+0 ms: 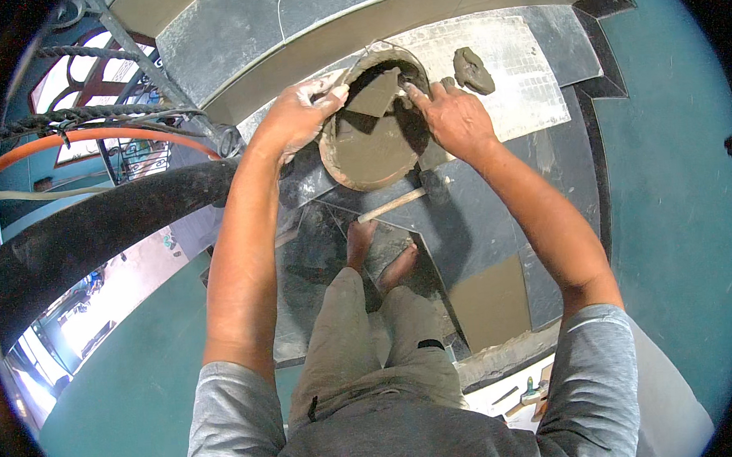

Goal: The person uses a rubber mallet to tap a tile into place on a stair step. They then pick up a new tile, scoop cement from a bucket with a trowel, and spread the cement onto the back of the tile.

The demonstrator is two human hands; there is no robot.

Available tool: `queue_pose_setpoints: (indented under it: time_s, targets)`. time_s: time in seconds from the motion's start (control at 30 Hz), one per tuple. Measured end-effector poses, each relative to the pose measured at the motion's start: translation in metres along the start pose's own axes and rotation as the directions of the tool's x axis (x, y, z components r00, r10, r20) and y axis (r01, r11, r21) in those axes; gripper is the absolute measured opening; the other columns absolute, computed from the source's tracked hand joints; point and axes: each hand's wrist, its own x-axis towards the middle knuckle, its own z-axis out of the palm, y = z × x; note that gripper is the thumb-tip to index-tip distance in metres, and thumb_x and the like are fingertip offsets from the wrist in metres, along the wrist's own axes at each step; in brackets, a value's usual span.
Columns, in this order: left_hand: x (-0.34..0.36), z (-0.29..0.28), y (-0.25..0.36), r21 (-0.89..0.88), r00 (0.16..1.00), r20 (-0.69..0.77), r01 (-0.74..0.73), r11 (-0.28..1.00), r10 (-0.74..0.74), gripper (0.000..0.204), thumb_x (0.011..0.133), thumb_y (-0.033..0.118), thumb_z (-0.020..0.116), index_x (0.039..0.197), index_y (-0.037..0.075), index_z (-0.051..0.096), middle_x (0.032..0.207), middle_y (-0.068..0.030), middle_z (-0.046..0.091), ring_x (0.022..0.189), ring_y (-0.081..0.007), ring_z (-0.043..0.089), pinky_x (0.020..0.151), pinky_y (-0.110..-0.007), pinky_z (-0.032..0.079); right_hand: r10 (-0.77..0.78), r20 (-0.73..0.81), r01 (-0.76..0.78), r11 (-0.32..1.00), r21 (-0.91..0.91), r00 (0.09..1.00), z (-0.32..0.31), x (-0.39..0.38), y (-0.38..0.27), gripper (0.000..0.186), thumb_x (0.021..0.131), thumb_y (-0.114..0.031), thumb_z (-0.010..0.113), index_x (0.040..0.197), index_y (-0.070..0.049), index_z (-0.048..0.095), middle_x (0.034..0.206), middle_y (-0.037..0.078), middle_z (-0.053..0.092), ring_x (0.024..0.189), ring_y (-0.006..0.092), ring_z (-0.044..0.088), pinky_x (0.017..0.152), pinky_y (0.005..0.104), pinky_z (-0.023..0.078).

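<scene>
A round pan (369,183) of wet grey mortar (370,154) sits on the stair tread before me. My left hand (307,115) is closed on its left rim, fingertips white with powder. At the opposite rim, my right hand (453,116) has its fingers curled round what looks like a trowel. The trowel's flat, mortar-coated blade (376,94) slants over the mortar inside the pan; its handle is hidden by my right hand. Close to that hand, a lump of mortar (474,71) lies on a pale, dusty sheet (524,76).
A mallet with a wooden handle (391,205) lies just below the pan. Dark tiled steps (540,193) surround my feet. At left runs a thick black handrail (113,206), beside an orange hose (100,136). Brushes (529,393) rest on a white surface at lower right.
</scene>
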Motion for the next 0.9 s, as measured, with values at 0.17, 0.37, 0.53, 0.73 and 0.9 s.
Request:
queue_pose_setpoints:
  time_s: [0.17,0.37,0.53,0.73,0.9]
  targets:
    - [0.002,-0.007,-0.009,0.017,0.999,0.026,-0.038,0.999,0.038,0.045,0.102,0.028,0.071,0.137,0.0,0.067,0.122,-0.003,0.073,0.108,-0.0117,0.061,0.101,-0.028,0.048,0.193,0.164,-0.209,0.974,0.088,0.967,0.009,-0.015,-0.029,0.038,0.097,-0.013,0.055,0.131,-0.006,0.069,0.101,0.02,0.074,0.087,0.0352,0.075,0.073,0.0466,0.06]
    - [0.01,-0.014,-0.019,-0.069,0.994,-0.015,-0.109,0.992,0.108,0.043,0.099,0.027,0.074,0.134,0.001,0.07,0.117,-0.0022,0.073,0.102,-0.0118,0.061,0.096,-0.029,0.05,0.198,0.557,-0.535,0.647,0.544,0.807,-0.006,-0.006,-0.047,0.043,0.101,-0.03,0.057,0.113,0.009,0.071,0.111,0.034,0.072,0.107,0.0475,0.071,0.094,0.0522,0.056]
    - [0.01,-0.021,-0.019,-0.189,0.997,0.061,-0.034,0.981,0.047,0.042,0.101,0.022,0.073,0.137,0.001,0.068,0.119,0.0002,0.072,0.105,-0.0108,0.06,0.1,-0.028,0.048,0.267,0.554,-0.613,0.419,0.67,0.789,-0.015,0.015,-0.067,0.051,0.101,-0.038,0.06,0.113,0.011,0.071,0.11,0.037,0.07,0.11,0.051,0.068,0.097,0.0512,0.054]
    - [0.007,-0.021,-0.009,-0.046,0.982,0.15,-0.105,0.993,0.11,0.044,0.101,0.024,0.073,0.138,0.001,0.067,0.122,0.0006,0.071,0.109,-0.01,0.06,0.102,-0.028,0.047,0.252,-0.021,-0.179,0.742,0.646,0.968,0.009,-0.009,-0.115,0.038,0.097,-0.031,0.066,0.105,0.006,0.071,0.083,0.028,0.068,0.081,0.0469,0.069,0.076,0.0532,0.055]
    - [0.012,-0.02,-0.008,0.011,0.987,0.134,-0.091,0.996,0.089,0.048,0.101,0.025,0.074,0.143,0.003,0.065,0.126,-0.0018,0.071,0.111,-0.0125,0.062,0.103,-0.029,0.048,0.094,-0.269,-0.048,0.984,0.173,0.958,0.025,-0.058,-0.119,0.017,0.085,-0.017,0.062,0.095,-0.005,0.07,0.084,0.01,0.068,0.075,0.0269,0.069,0.067,0.0414,0.054]
